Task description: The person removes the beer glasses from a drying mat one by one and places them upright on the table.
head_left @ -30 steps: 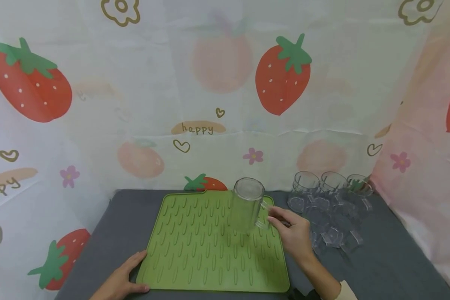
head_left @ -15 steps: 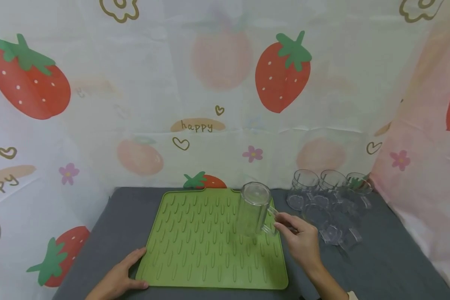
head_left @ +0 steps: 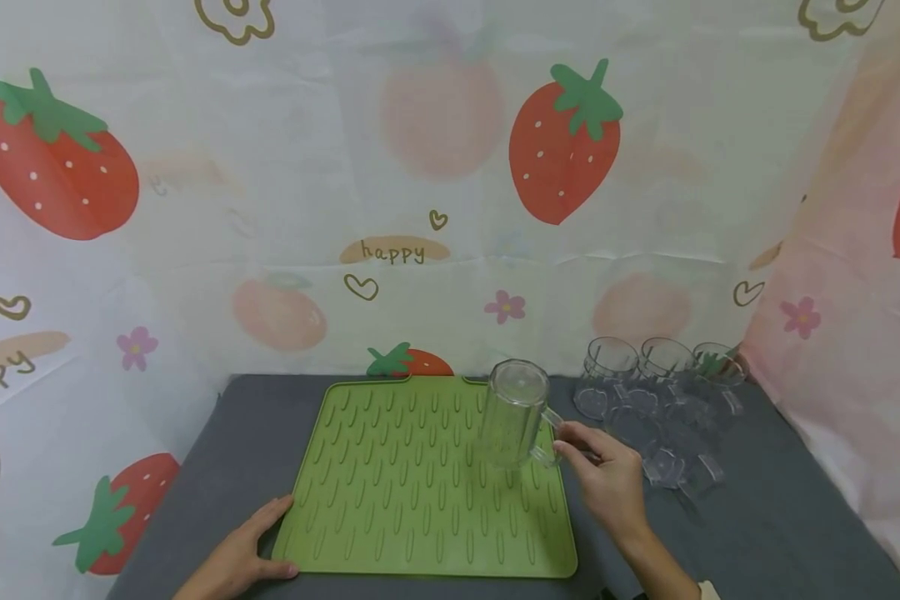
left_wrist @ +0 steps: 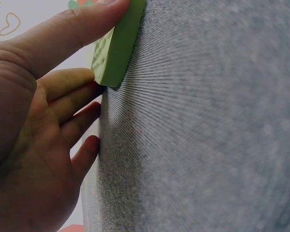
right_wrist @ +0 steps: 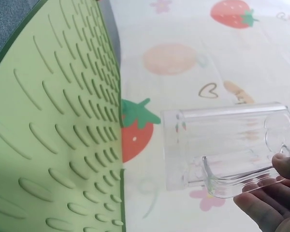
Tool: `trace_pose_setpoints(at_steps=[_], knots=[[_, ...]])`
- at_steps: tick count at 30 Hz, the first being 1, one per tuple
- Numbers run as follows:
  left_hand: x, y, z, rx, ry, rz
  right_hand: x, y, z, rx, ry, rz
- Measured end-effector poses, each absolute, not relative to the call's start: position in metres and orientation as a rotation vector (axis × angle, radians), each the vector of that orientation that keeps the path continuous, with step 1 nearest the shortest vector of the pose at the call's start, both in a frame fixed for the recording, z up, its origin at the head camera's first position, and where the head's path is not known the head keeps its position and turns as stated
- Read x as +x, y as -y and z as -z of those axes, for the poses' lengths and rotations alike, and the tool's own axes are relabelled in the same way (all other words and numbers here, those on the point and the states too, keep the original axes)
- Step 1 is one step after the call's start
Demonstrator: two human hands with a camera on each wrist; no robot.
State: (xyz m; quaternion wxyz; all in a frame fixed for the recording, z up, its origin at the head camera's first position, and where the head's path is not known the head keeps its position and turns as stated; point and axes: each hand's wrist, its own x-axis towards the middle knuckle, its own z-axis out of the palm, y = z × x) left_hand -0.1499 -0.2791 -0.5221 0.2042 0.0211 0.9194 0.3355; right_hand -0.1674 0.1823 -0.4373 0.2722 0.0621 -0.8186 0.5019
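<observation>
A clear mug [head_left: 513, 425] hangs upside down over the right side of a green ridged drying mat [head_left: 390, 508]. My right hand [head_left: 607, 482] pinches its handle between thumb and fingers. The right wrist view shows a gap between the mug [right_wrist: 222, 140] and the mat [right_wrist: 48, 116]. At the mat's front left corner, my left hand [head_left: 242, 550] touches the edge, thumb along the front and fingers at the left side. Those fingers look extended in the left wrist view, with the thumb against the green edge [left_wrist: 123, 53].
Several clear mugs [head_left: 663, 400] stand grouped at the back right of the dark grey tablecloth [head_left: 780, 500], right of the mat. Behind the table hangs a curtain [head_left: 435, 183] printed with strawberries. Another pinkish curtain [head_left: 862, 350] borders the right side.
My right hand has carried the mug a short way to the right over the mat, mostly in the first half second. My left hand stays at the mat's corner.
</observation>
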Motion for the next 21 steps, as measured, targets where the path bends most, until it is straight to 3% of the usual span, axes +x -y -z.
trace_pose_setpoints(at_steps=[21], knots=[[-0.161,0.27,0.513,0.028,-2.589,-0.869,-0.17,-0.18,0.434,0.155,2.207,-1.323]])
